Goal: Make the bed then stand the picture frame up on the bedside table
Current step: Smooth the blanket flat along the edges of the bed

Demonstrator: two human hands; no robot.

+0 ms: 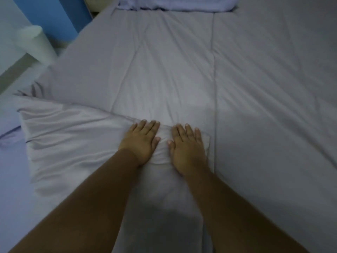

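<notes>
A grey duvet covers most of the bed, lightly creased, with a seam running down its right half. Its near left part is folded back into a paler flap that lies over a bluish sheet. My left hand and my right hand lie flat side by side on the folded edge, fingers straight and pressing the cloth. A pale pillow rests at the head of the bed. No picture frame or bedside table shows in this view.
A white cylindrical object stands off the bed's far left corner, in front of a blue wall panel. A pale strip of floor or skirting runs along the left side.
</notes>
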